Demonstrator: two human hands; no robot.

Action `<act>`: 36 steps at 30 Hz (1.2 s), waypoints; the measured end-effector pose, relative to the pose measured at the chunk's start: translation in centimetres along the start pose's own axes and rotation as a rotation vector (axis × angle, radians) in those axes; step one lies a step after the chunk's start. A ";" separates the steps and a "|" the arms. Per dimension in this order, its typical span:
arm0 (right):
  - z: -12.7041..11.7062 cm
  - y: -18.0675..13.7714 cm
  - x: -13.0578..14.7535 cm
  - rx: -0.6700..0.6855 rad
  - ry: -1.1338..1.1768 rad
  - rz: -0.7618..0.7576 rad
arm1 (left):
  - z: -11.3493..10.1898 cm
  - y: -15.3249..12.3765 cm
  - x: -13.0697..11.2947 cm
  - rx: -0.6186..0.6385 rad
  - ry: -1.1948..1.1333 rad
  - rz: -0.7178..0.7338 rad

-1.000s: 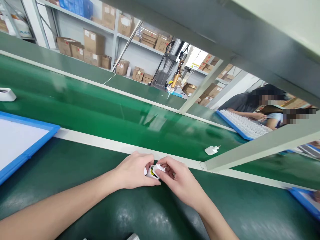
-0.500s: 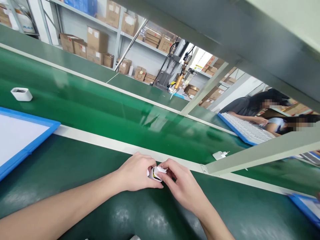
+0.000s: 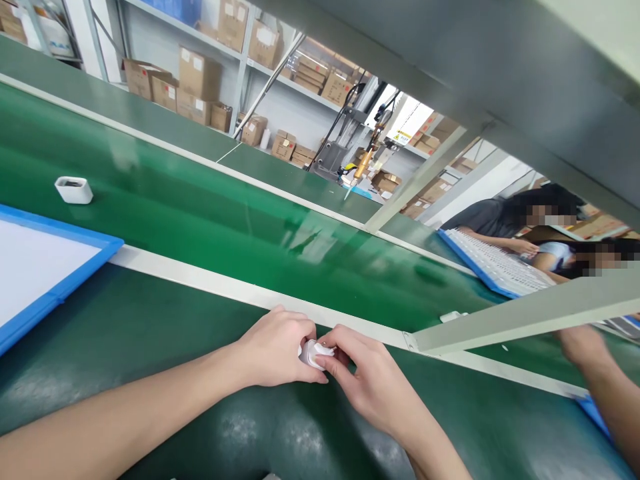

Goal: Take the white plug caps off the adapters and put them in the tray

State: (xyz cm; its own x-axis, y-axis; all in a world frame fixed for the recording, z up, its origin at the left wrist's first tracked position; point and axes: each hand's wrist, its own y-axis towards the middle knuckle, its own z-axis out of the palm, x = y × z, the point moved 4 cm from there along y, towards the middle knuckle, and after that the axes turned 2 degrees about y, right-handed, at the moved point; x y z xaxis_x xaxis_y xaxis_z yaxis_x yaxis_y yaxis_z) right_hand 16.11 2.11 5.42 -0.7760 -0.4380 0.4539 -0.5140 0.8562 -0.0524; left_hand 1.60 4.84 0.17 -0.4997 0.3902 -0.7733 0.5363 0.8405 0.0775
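White and hard-looking, the small adapter [image 3: 311,353] (likely light, stiff and slightly slick, best held by its side walls) is pinched by the left hand [image 3: 277,350] and right hand [image 3: 364,373] over the table [image 3: 150,327].

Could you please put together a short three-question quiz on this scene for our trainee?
1. True or false: the person's left hand and right hand both grip the small white item.
2. Where does the white case sit?
a) on a shelf
b) on the bright green belt
c) inside a cardboard box
3. Fill in: the white panel at the picture's left is edged in ____.

Key: 1 true; 2 b; 3 blue.
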 end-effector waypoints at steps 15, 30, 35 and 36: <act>1.8 -0.6 -0.3 -0.172 -0.040 -0.105 | 0.6 -0.2 0.3 -0.068 -0.036 0.034; 5.0 1.1 -2.2 -0.242 0.047 -0.113 | -8.3 1.7 6.7 -0.443 0.495 -0.399; 4.6 1.4 -3.0 -0.265 0.174 -0.056 | -8.1 1.6 5.4 -0.439 0.552 -0.378; 4.6 1.4 -3.0 -0.270 0.185 -0.056 | -8.0 1.5 4.8 -0.428 0.562 -0.350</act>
State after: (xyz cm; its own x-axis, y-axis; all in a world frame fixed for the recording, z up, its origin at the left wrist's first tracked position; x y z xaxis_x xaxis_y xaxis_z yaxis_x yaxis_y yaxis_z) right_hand 16.02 3.37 -0.10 -0.6568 -0.4502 0.6049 -0.4193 0.8848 0.2034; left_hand -5.45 11.00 1.58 -0.9216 0.1115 -0.3718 0.0327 0.9768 0.2118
